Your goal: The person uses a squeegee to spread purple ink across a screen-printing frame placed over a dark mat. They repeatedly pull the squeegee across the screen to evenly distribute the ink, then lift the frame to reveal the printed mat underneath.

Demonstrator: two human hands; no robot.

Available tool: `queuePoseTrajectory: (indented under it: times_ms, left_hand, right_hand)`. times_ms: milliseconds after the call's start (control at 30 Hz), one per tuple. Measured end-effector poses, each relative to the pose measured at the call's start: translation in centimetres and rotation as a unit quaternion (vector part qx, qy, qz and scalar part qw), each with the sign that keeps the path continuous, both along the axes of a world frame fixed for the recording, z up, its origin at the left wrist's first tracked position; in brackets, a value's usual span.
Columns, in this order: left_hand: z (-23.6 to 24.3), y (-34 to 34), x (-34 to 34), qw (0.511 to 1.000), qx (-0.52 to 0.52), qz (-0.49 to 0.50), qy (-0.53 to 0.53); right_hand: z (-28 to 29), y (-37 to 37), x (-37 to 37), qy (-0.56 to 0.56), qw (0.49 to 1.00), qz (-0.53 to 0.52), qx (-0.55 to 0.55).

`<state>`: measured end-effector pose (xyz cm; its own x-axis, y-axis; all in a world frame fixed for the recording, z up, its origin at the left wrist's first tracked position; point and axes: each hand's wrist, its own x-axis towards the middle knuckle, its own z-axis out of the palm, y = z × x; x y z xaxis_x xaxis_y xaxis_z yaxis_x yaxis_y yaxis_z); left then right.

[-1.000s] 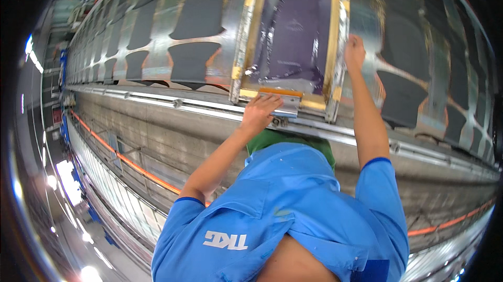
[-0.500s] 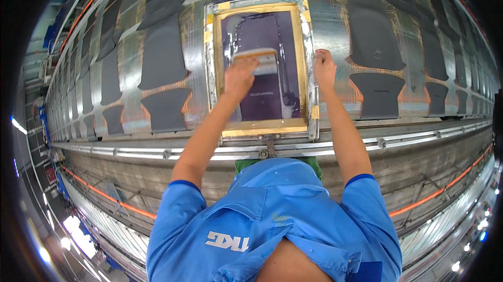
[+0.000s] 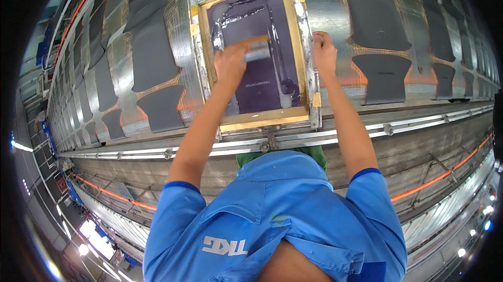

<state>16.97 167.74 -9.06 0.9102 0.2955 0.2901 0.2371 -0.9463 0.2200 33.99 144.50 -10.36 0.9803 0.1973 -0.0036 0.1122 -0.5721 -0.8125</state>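
My left hand (image 3: 230, 64) is closed on a squeegee (image 3: 257, 51) with an orange blade and a metal holder, over the dark purple mesh (image 3: 251, 85) inside a screen frame (image 3: 305, 112). The squeegee is slightly blurred. Glossy streaks of liquid lie along the mesh's top and sides, and small pale print shows lower down. My right hand (image 3: 325, 54) has its fingers curled on the frame's right edge.
Rows of dark grey cut pieces (image 3: 380, 78) lie on the long metal table (image 3: 332, 15) either side of the frame. A metal rail (image 3: 356, 133) runs along the near edge, with orange tubing (image 3: 115, 193) below it.
My left hand and squeegee have moved from the frame's bottom edge up onto the middle of the mesh. My right hand remains at the right edge. The view has shifted.
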Motion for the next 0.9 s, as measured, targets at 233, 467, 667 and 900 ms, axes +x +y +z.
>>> queuePoseTrajectory:
  times_ms: [233,467,667,900]
  left_hand:
    - [2.0,1.7,1.9,1.0,-0.014,0.0,-0.028]
    - [5.3,8.5,16.8,0.99,0.003,0.051,0.13]
    - [-0.7,-5.6,15.4,0.984,-0.009,0.065,0.164]
    - [-0.7,-17.3,0.1,0.999,-0.033,-0.024,0.013]
  right_hand:
    - [2.7,-0.2,0.8,0.033,0.999,-0.001,0.004]
    - [2.5,-1.8,3.8,0.03,0.999,0.011,-0.007]
    - [-3.7,-9.4,9.2,-0.007,1.0,0.005,0.016]
    - [-2.1,-9.0,10.1,0.015,0.995,-0.004,0.1]
